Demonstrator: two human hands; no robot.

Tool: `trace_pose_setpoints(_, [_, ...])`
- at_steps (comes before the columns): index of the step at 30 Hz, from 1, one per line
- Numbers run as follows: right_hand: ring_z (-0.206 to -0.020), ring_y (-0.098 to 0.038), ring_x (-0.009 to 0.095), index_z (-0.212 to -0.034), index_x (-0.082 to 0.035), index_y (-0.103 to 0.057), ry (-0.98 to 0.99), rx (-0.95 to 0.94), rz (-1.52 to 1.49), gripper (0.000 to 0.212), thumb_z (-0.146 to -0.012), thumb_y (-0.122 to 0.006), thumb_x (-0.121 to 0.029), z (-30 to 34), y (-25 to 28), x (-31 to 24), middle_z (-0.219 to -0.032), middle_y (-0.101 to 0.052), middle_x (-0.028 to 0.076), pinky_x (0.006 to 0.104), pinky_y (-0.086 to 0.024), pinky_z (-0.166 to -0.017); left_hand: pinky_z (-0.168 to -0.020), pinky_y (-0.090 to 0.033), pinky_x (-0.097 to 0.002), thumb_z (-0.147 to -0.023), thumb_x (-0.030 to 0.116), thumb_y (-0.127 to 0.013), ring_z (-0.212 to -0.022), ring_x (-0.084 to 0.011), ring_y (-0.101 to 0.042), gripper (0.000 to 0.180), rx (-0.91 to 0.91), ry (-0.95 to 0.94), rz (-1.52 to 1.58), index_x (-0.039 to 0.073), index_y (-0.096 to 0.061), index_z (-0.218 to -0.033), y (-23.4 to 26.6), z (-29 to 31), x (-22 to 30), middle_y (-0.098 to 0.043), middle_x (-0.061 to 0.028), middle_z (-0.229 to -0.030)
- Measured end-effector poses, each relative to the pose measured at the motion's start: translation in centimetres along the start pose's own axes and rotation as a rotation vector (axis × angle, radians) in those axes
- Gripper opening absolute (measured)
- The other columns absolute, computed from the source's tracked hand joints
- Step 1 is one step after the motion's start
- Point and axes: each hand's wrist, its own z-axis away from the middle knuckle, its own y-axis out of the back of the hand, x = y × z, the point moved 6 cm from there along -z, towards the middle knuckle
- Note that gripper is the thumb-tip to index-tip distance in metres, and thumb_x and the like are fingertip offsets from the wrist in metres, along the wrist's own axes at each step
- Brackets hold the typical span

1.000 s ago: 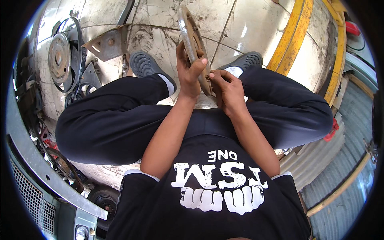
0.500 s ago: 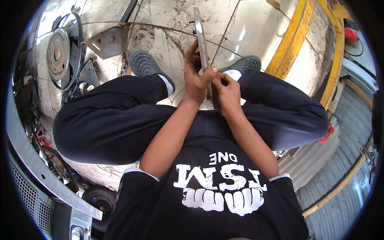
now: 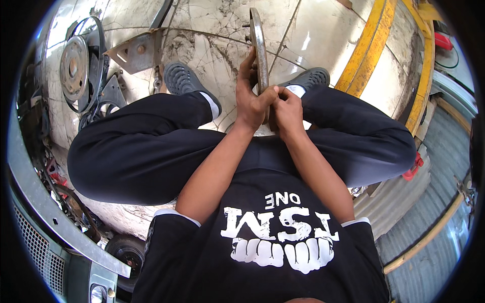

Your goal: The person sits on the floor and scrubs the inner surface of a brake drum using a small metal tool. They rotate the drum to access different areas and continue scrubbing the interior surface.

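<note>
A worn grey metal disc (image 3: 258, 43) with short studs on its left face stands nearly edge-on between my knees. My left hand (image 3: 252, 103) is closed around its near part, fingers spread along the left face and thumb hooked over the rim. On the other side, my right hand (image 3: 289, 111) is closed at the disc's near end, thumb and index finger pinched beside my left thumb tip. The disc's broad faces are mostly hidden by the angle. Whatever the right fingertips touch behind the rim cannot be made out fully.
A rusty round pulley-like wheel (image 3: 73, 70) with a black belt and a metal bracket (image 3: 139, 53) lie at the far left. Yellow metal rails (image 3: 366, 50) run along the right. Corrugated sheets (image 3: 404, 227) lie near right; a small tyre (image 3: 124, 255) is near left.
The disc has turned slightly, showing more of its thickness, and its far end has shifted a little right. My right fingers have drawn together more tightly beside my left thumb.
</note>
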Motion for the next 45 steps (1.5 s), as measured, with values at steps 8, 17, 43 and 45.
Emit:
trace_pose_setpoints(8, [-0.066, -0.060, 0.011, -0.098, 0.004, -0.070, 0.044, 0.014, 0.033, 0.025, -0.093, -0.078, -0.019, 0.8, 0.3, -0.3, -0.080, -0.069, 0.008, 0.0292, -0.048, -0.059, -0.099, -0.048, -0.0382, -0.074, 0.023, -0.074, -0.106, -0.0213, -0.056, 0.095, -0.002, 0.022, 0.017, 0.006, -0.037, -0.159, -0.3, -0.1, 0.4, -0.056, -0.0110, -0.122])
trace_pose_setpoints(17, [-0.062, -0.062, 0.013, -0.095, 0.004, -0.069, 0.002, 0.022, 0.033, 0.030, -0.093, -0.078, -0.024, 0.1, 0.4, 0.2, -0.075, -0.068, 0.008, 0.0306, -0.048, -0.056, -0.103, -0.047, -0.0387, -0.074, 0.023, -0.073, -0.113, -0.0240, -0.058, 0.094, -0.001, 0.003, -0.021, 0.006, -0.038, -0.159, -0.2, 0.1, -0.1, -0.058, -0.0128, -0.126])
trace_pose_setpoints(43, [-0.064, -0.063, 0.013, -0.099, 0.003, -0.072, 0.139, 0.035, 0.049, 0.028, -0.089, -0.082, -0.022, -0.8, -0.1, 0.5, -0.077, -0.071, 0.009, 0.0307, -0.049, -0.059, -0.102, -0.045, -0.0373, -0.073, 0.028, -0.074, -0.111, -0.0216, -0.054, 0.094, 0.007, 0.004, 0.006, 0.001, -0.039, -0.157, 0.3, -0.4, -0.4, -0.055, -0.0125, -0.128])
trace_pose_setpoints(45, [-0.064, -0.063, 0.014, -0.099, 0.003, -0.072, 0.156, 0.033, 0.096, 0.030, -0.090, -0.081, -0.024, 0.2, 0.5, 0.9, -0.076, -0.071, 0.009, 0.0307, -0.049, -0.058, -0.101, -0.045, -0.0372, -0.073, 0.028, -0.074, -0.109, -0.0214, -0.054, 0.094, 0.003, 0.014, -0.001, 0.001, -0.040, -0.156, 0.0, -0.3, -0.2, -0.055, -0.0118, -0.125])
